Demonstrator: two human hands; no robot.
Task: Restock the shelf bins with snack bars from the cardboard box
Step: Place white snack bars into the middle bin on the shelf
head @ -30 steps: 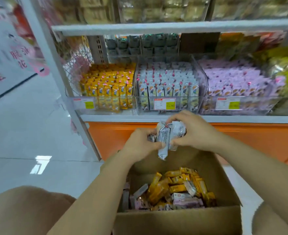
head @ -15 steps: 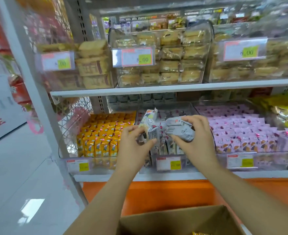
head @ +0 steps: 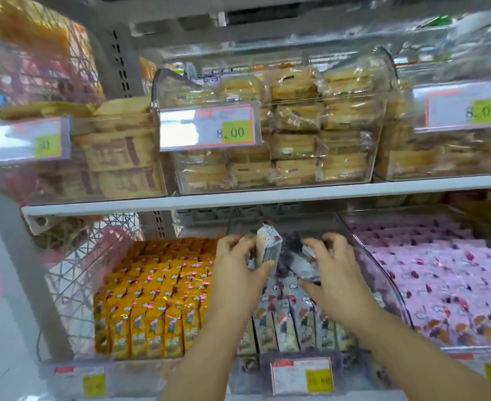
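Observation:
My left hand [head: 238, 267] grips a few white-grey snack bars [head: 269, 244], held upright over the back of the clear middle bin [head: 380, 267]. My right hand [head: 334, 273] grips more grey-wrapped bars [head: 302, 266] just to the right, low over the rows of the same bars [head: 284, 322] standing in that bin. Both hands are inside the bin, under the white shelf board [head: 238, 199]. The cardboard box is out of view.
A bin of yellow bars [head: 151, 308] stands left of the middle bin and a bin of pink bars [head: 446, 273] right of it. The shelf above holds clear bins of wrapped cakes [head: 296, 146]. Price tags [head: 300, 376] line the front edge.
Both hands have risen from above the cardboard box and reached forward into the middle bin with the bars. The view tilted up, so the box has dropped out of sight.

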